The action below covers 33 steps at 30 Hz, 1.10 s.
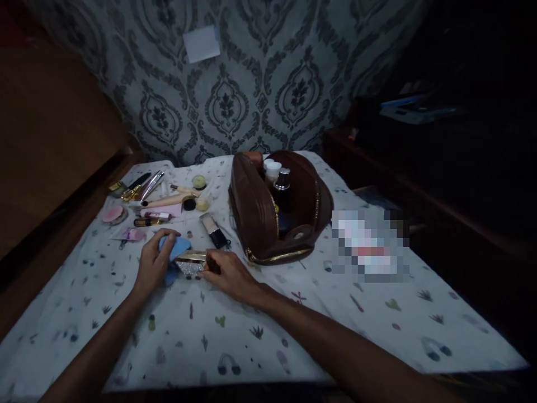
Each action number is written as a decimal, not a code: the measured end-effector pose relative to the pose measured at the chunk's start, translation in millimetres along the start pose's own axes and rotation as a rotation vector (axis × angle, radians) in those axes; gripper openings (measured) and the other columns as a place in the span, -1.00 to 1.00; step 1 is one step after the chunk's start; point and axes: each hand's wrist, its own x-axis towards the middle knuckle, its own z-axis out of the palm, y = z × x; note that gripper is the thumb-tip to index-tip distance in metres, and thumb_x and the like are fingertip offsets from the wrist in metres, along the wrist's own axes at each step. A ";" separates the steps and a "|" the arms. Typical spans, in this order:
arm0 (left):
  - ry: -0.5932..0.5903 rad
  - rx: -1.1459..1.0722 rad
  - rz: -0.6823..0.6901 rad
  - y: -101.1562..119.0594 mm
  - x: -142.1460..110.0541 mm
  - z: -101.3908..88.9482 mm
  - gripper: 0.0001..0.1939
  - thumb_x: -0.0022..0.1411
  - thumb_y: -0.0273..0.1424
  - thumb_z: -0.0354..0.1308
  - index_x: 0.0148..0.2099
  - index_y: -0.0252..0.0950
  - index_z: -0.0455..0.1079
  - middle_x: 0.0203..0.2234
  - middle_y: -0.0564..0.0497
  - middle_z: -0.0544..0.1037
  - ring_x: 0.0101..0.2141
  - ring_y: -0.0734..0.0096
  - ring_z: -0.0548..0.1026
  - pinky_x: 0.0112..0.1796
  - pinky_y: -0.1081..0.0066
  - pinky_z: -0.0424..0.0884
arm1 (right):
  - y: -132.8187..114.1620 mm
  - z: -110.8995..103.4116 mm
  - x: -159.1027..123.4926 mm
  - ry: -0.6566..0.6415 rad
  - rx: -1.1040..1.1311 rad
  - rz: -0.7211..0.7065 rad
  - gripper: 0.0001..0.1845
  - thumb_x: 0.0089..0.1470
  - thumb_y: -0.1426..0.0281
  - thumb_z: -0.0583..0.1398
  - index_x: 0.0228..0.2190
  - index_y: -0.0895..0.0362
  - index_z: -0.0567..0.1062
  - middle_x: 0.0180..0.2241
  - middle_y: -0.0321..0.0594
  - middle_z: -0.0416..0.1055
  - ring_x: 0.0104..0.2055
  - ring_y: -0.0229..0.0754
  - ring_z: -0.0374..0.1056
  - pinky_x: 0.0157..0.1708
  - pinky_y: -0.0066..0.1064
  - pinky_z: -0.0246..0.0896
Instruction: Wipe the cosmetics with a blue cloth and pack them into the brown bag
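Note:
My left hand (151, 262) is closed on a blue cloth (181, 245), pressed against the left end of a glittery silver-and-gold case (191, 266). The fingers of my right hand (231, 274) pinch the right end of that case, so it is held between both hands just above the table. Right behind it lies a small clear bottle with a black cap (213, 230). To the right stands a brown cosmetic bag (255, 224), unzipped, with a dark bottle with a silver cap (282, 187) and white-capped containers (272, 169) inside.
Several cosmetics lie at the back left, among them a pink compact (114, 214), a pink-capped tube (133, 234), a long brush (168, 200) and small round jars (199, 182). A blurred-out item (369, 246) is on the right. The patterned cloth (235, 336) covers the table; a wall stands behind.

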 end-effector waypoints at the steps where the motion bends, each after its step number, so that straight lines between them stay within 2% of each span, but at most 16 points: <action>1: 0.006 -0.067 -0.047 -5.2 1.2 0.9 -0.61 0.24 -0.02 0.06 -0.27 -0.26 0.43 -0.46 0.07 0.47 -0.42 0.35 0.40 -0.36 0.43 0.30 | -0.6 -0.3 0.0 -0.004 0.002 0.005 -0.72 0.01 0.51 0.33 -0.50 0.12 0.30 -0.51 -0.44 0.24 -0.45 -0.31 0.19 -0.40 -0.48 0.02; 4: -0.042 -0.254 -0.175 -15.5 1.7 4.2 -0.57 0.15 0.02 0.16 -0.25 -0.27 0.42 -0.44 0.06 0.48 -0.42 0.35 0.42 -0.38 0.43 0.32 | 1.0 0.9 -0.4 0.009 0.003 -0.009 -0.74 0.01 0.48 0.33 -0.51 0.13 0.33 -0.50 -0.42 0.25 -0.44 -0.30 0.21 -0.40 -0.48 0.04; 6: -0.087 -0.317 -0.211 -14.4 -0.1 5.5 -0.55 0.15 0.04 0.16 -0.22 -0.28 0.42 -0.45 0.06 0.48 -0.44 0.35 0.42 -0.41 0.44 0.32 | 4.7 2.9 -1.0 0.031 -0.005 -0.041 -0.80 0.03 0.47 0.32 -0.49 0.14 0.38 -0.48 -0.39 0.29 -0.42 -0.28 0.24 -0.39 -0.48 0.08; 8: -0.140 -0.367 -0.207 -7.4 -2.2 5.6 -0.55 0.18 0.04 0.15 -0.21 -0.28 0.42 -0.45 0.04 0.49 -0.42 0.33 0.45 -0.39 0.43 0.35 | 9.1 5.1 -1.7 0.058 -0.013 -0.095 -0.91 0.04 0.51 0.29 -0.37 0.15 0.48 -0.40 -0.33 0.35 -0.37 -0.25 0.30 -0.34 -0.46 0.16; 9: -0.171 -0.398 -0.198 -3.0 -3.1 5.3 -0.56 0.20 0.03 0.14 -0.21 -0.28 0.42 -0.43 0.03 0.50 -0.39 0.31 0.48 -0.35 0.41 0.39 | 11.3 6.1 -2.1 0.070 -0.016 -0.123 -0.86 0.06 0.53 0.27 -0.28 0.15 0.51 -0.35 -0.30 0.38 -0.32 -0.23 0.33 -0.31 -0.45 0.20; 11: -0.235 -0.446 -0.159 5.2 -4.9 4.2 -0.58 0.24 0.01 0.12 -0.21 -0.28 0.42 -0.37 -0.01 0.54 -0.31 0.25 0.52 -0.24 0.35 0.43 | 15.1 7.8 -2.3 0.106 -0.019 -0.166 -0.72 0.09 0.55 0.22 -0.14 0.11 0.53 -0.25 -0.23 0.42 -0.22 -0.19 0.39 -0.20 -0.40 0.28; 14: -0.321 -0.407 -0.030 11.2 -8.8 2.7 -0.62 0.27 -0.04 0.12 -0.16 -0.27 0.45 -0.27 -0.05 0.57 -0.18 0.19 0.53 -0.09 0.30 0.42 | 18.7 9.4 -1.0 0.198 -0.008 -0.181 -0.61 0.09 0.58 0.17 -0.06 0.07 0.52 -0.14 -0.16 0.43 -0.09 -0.14 0.42 -0.07 -0.31 0.34; 17: -0.391 -0.320 0.091 10.1 -14.6 3.2 -0.59 0.29 -0.10 0.13 0.04 -0.26 0.43 -0.05 -0.10 0.55 -0.01 0.14 0.48 0.03 0.27 0.36 | 20.8 10.9 1.3 0.255 0.036 -0.171 -0.54 0.06 0.60 0.14 -0.02 0.05 0.50 -0.08 -0.14 0.45 -0.03 -0.11 0.42 -0.02 -0.25 0.37; 20: -0.421 -0.261 0.166 5.3 -19.1 6.9 -0.49 0.31 -0.15 0.14 0.23 -0.23 0.29 0.11 -0.13 0.45 0.09 0.11 0.42 0.11 0.25 0.30 | 23.7 12.8 3.3 0.263 0.133 -0.141 -0.55 0.06 0.55 0.14 0.00 0.05 0.48 -0.04 -0.14 0.49 0.00 -0.10 0.45 0.00 -0.24 0.39; 22: -0.414 -0.236 0.189 0.9 -19.9 10.8 -0.44 0.30 -0.16 0.16 0.27 -0.22 0.24 0.12 -0.14 0.43 0.09 0.11 0.41 0.12 0.24 0.28 | 26.3 13.1 4.2 0.247 0.214 -0.112 -0.55 0.06 0.54 0.12 -0.01 0.06 0.48 -0.03 -0.14 0.52 0.00 -0.11 0.47 0.00 -0.26 0.39; 25: -0.326 -0.207 0.195 -5.5 -18.5 16.7 -0.44 0.25 -0.16 0.21 0.24 -0.22 0.29 0.02 -0.12 0.46 0.00 0.14 0.44 0.05 0.25 0.32 | 27.8 10.0 4.2 0.208 0.279 -0.086 -0.57 0.07 0.51 0.09 -0.02 0.09 0.49 -0.04 -0.14 0.54 0.02 -0.11 0.47 0.03 -0.26 0.38; 30: -0.180 -0.162 0.134 -3.4 -15.3 18.2 -0.68 0.27 -0.17 0.16 -0.04 -0.26 0.43 -0.23 -0.04 0.49 -0.19 0.24 0.46 -0.13 0.31 0.36 | 13.0 1.4 0.0 0.087 0.297 -0.089 -0.58 0.15 0.39 0.10 0.03 0.12 0.47 0.03 -0.08 0.51 0.06 -0.06 0.44 0.08 -0.20 0.33; 33: -0.139 -0.170 0.111 5.1 -14.8 14.8 -0.73 0.31 -0.16 0.09 -0.21 -0.27 0.43 -0.34 -0.01 0.48 -0.28 0.29 0.46 -0.19 0.34 0.35 | 3.7 3.5 -2.5 0.025 0.273 -0.052 -0.48 0.11 0.32 0.21 0.12 0.12 0.39 0.05 -0.07 0.47 0.01 -0.07 0.44 0.03 -0.21 0.35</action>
